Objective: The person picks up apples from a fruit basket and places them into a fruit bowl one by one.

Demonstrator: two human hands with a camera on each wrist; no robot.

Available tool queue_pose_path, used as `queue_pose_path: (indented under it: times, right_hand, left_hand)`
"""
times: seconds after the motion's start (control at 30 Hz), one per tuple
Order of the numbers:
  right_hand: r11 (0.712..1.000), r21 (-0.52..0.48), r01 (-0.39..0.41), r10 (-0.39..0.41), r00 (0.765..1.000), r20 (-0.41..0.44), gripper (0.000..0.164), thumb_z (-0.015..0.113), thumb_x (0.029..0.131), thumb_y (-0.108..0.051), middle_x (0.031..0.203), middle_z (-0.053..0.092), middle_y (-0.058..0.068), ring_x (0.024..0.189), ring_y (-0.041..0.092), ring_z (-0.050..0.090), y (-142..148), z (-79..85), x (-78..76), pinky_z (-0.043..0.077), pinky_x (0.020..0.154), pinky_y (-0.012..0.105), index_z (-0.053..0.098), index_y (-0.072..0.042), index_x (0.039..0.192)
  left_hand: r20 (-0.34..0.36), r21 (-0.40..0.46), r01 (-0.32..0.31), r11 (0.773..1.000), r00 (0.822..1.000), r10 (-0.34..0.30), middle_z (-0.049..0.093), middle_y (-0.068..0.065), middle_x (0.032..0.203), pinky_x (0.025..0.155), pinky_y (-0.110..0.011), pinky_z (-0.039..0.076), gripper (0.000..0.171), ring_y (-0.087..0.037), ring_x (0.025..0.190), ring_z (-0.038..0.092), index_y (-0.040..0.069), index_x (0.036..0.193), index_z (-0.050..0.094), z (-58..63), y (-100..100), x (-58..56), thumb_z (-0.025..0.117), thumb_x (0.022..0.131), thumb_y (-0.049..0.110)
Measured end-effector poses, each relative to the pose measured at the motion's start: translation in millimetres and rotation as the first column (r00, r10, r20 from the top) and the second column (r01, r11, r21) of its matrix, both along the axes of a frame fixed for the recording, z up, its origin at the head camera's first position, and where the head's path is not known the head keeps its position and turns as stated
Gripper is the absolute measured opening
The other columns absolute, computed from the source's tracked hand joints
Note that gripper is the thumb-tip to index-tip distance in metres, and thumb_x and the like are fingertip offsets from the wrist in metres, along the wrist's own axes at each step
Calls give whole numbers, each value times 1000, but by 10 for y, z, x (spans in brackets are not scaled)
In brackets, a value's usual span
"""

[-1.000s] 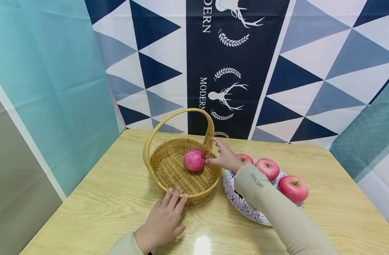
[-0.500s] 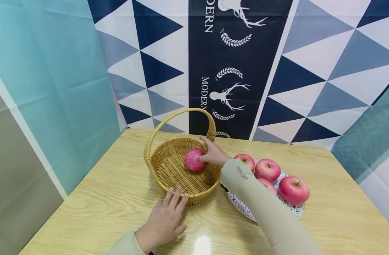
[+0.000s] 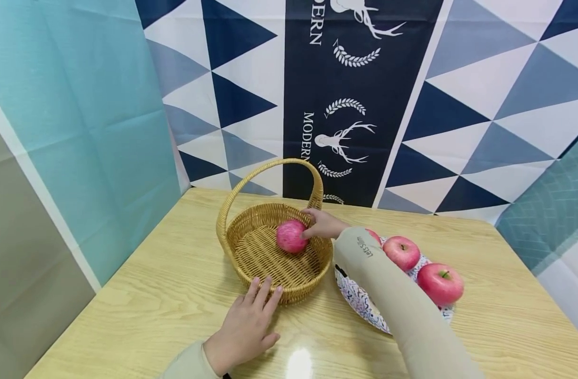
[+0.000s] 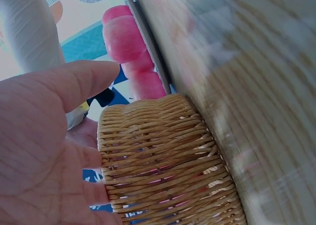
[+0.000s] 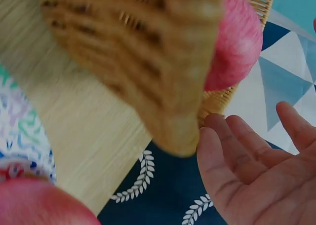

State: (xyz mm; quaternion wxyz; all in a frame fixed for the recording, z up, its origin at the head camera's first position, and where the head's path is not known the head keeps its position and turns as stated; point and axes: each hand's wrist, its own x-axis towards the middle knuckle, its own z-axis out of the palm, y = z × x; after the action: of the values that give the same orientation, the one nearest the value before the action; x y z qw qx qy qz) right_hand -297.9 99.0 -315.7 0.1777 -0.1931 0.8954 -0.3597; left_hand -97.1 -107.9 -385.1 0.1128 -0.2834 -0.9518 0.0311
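Note:
A wicker basket (image 3: pixel 248 216) with a tall arched handle stands on the table, and one pink-red apple (image 3: pixel 291 236) lies inside it, toward the right side. My right hand (image 3: pixel 324 223) is over the basket's right rim, beside that apple, its thumb overlapping the apple's edge in the head view. The right wrist view has the right hand (image 5: pixel 261 166) with fingers spread and nothing gripped. My left hand (image 3: pixel 243 329) rests its straight fingertips at the basket's near rim. In the left wrist view its palm (image 4: pixel 34 151) faces the woven wall (image 4: pixel 163 151).
Right of the basket, a patterned plate (image 3: pixel 357 302) carries several apples, such as this one (image 3: pixel 440 284); my right sleeve (image 3: pixel 393 295) partly covers it. A patterned cloth (image 3: pixel 241 95) hangs behind the wooden table (image 3: pixel 151 295).
My right hand has moved left toward the apple in the basket, then slightly back right with its fingers drawn closer together. The left hand keeps its place at the rim.

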Motion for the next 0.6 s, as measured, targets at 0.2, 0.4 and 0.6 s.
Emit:
queue_pose_path:
  times: [0.2, 0.4, 0.6]
  right_hand:
    - [997, 71, -5, 6, 1000, -12, 76, 72, 80, -12, 138, 41, 33, 127, 43, 42, -3, 30, -23, 43, 97, 48, 35, 0, 146]
    - [975, 220, -28, 20, 999, 39, 76, 73, 81, -9, 141, 42, 24, 119, 36, 48, -125, 87, -54, 51, 85, 47, 36, -5, 147]
    - [929, 369, -29, 41, 999, -26, 74, 76, 78, -13, 146, 41, 17, 133, 33, 38, -283, 88, -130, 32, 107, 48, 42, -9, 144]
  left_hand:
    - [-33, -14, 3, 1000, 999, -4, 38, -24, 144, 84, -44, 52, 85, -41, 129, 42, 4, 143, 43, -21, -26, -11, 69, 80, 54]
    - [-31, 2, 1, 1000, 1000, -1, 39, -24, 144, 83, -44, 52, 84, -42, 128, 42, 4, 142, 44, -27, -34, -7, 69, 80, 53]
    - [-9, 3, -8, 1000, 1000, 8, 38, -22, 145, 84, -45, 52, 83, -41, 130, 40, 5, 144, 42, -25, -22, -10, 68, 81, 53]
